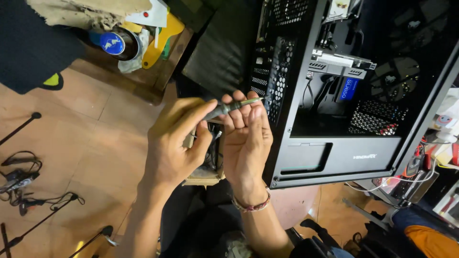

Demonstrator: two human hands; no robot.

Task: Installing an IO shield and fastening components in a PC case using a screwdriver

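Both hands share one screwdriver [229, 107]: the left hand [174, 143] pinches its handle closed-fingered, the right hand [246, 138] curls around its shaft, steadying the tip toward the black computer case [306, 157] just beyond.

slim grey screwdriver [228, 107], level, tip rightward

Hands [210, 138] left of computer case [334, 95]; cables [24, 186] on floor [95, 143] far left.

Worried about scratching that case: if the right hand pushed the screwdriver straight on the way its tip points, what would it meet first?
Probably the perforated rear panel of the black computer case. The right hand aims the screwdriver up-right, its tip already near the panel; depth is unclear.
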